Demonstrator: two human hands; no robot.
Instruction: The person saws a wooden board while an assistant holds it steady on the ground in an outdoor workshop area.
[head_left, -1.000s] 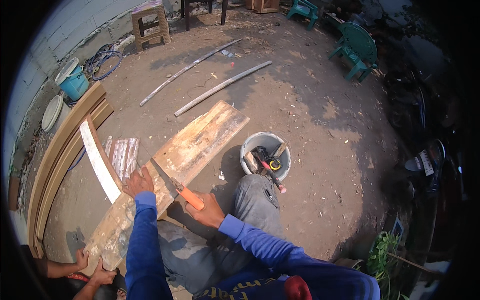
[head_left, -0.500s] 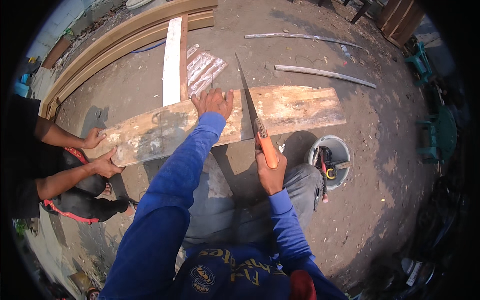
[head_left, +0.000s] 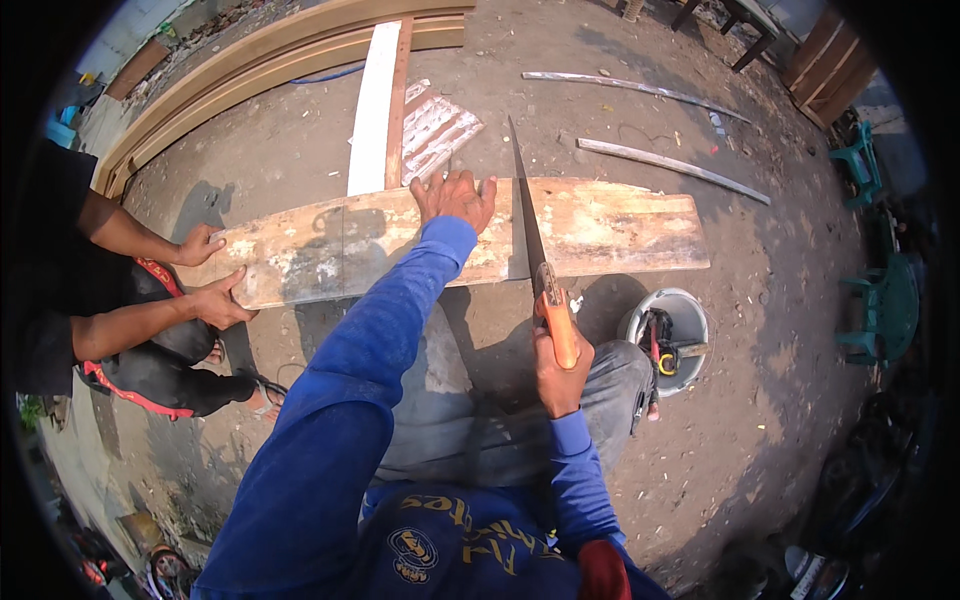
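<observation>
The right hand (head_left: 562, 372) has its fingers curled around the handle of an orange-handled steel handsaw (head_left: 534, 240), whose blade reaches across a long, weathered brown wooden board (head_left: 625, 228). The left hand (head_left: 456, 200), fingers spread, rests on the board's middle. The board looks stiff, fairly heavy and rough, best held by its edges; another person's hands (head_left: 222, 302) grip its left end. A round grey bucket (head_left: 688, 315) sits near its right end.
</observation>
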